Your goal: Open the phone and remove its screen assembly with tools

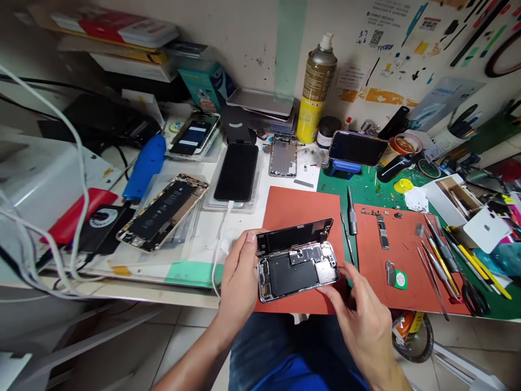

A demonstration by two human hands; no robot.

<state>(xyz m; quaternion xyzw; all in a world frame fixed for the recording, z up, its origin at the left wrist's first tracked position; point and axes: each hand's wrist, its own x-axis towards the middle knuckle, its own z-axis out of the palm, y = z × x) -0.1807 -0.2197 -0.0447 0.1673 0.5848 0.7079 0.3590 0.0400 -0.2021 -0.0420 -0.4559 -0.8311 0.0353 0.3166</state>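
Observation:
An opened smartphone [295,271] is held between my two hands above the red-brown mat [301,203]. Its screen [295,236] is lifted up along the far long edge, and the battery and inner parts show in the housing. My left hand [240,271] is closed on the left end, the thumb up by the lifted screen. At the right end, my right hand [360,304] grips the housing with thumb at the near corner and fingers at the far corner. Some fingers of both hands are hidden.
Left lie an opened phone [165,212] and a black phone [236,172] on a white cable. A second red-brown mat [382,293] bears a logic board [382,232], tweezers [433,282] and scissors [474,296]. Behind stand a spray can [315,89] and a propped phone [358,147].

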